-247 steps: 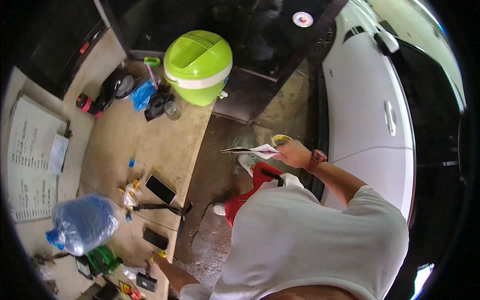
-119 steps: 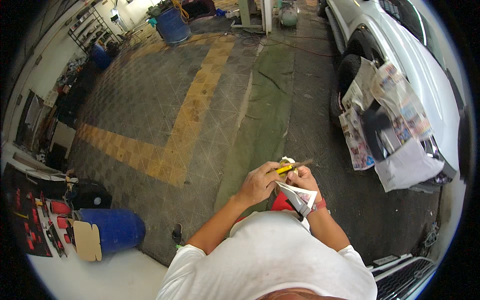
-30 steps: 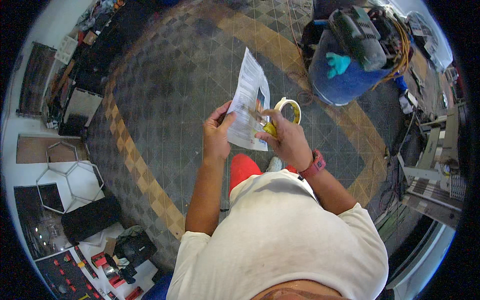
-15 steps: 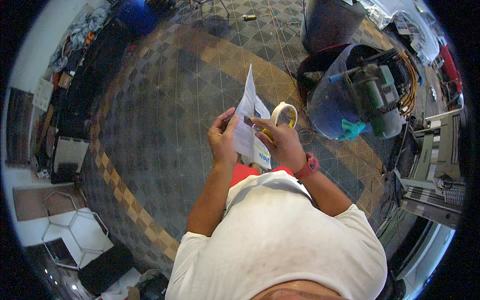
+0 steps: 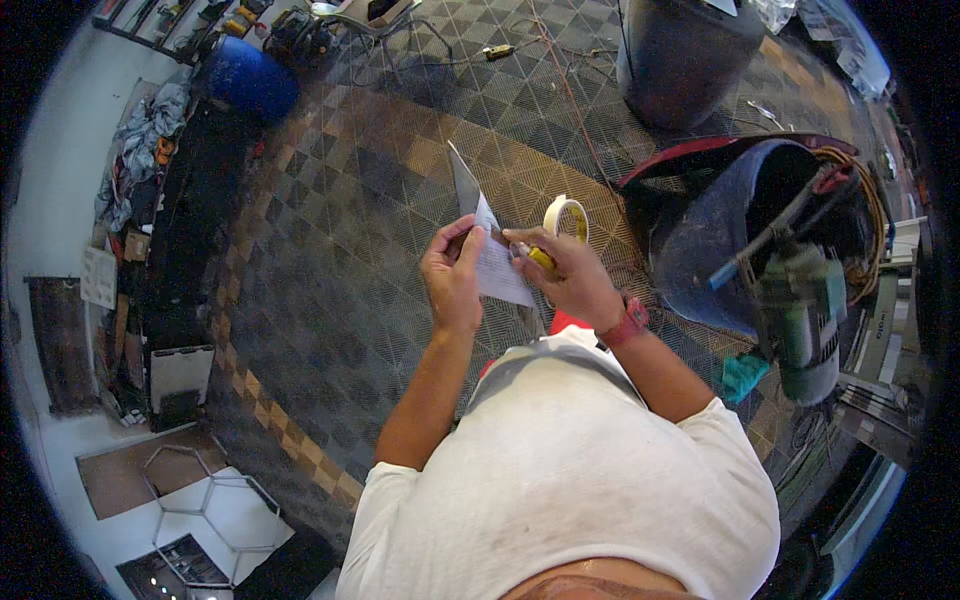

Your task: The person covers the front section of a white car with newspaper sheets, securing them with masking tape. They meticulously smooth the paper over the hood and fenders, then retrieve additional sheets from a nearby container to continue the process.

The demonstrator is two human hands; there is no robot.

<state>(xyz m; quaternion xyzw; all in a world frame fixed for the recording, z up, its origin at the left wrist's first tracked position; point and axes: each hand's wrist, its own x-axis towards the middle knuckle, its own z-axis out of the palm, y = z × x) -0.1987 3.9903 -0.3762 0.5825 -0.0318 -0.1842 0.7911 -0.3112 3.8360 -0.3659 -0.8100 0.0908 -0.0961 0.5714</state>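
A thin printed paper sheet (image 5: 503,277) stands tilted in front of me, its upper part grey and bent back. My left hand (image 5: 455,280) pinches its left edge between thumb and fingers. Against the sheet's right side are the fingers of my right hand (image 5: 578,283), curled in. A cream roll of masking tape (image 5: 553,212) stands up from behind that hand, which holds it. A small yellow item (image 5: 541,258) also shows under the right fingers; its kind is hidden. A small dark patch lies at the right fingertips, too small to name.
To the right stand a dark blue bin (image 5: 700,240) and a green-grey motor-like machine (image 5: 805,320), with a teal cloth (image 5: 744,377) below. A large dark bin (image 5: 685,65) is farther back. At far left lies a blue barrel (image 5: 248,80). Cords cross the checkered floor (image 5: 350,230).
The view has shifted, so the bins and machine sit farther right. The paper has tilted left and its yellow-and-blue lower part no longer shows. Both hands keep their grip.
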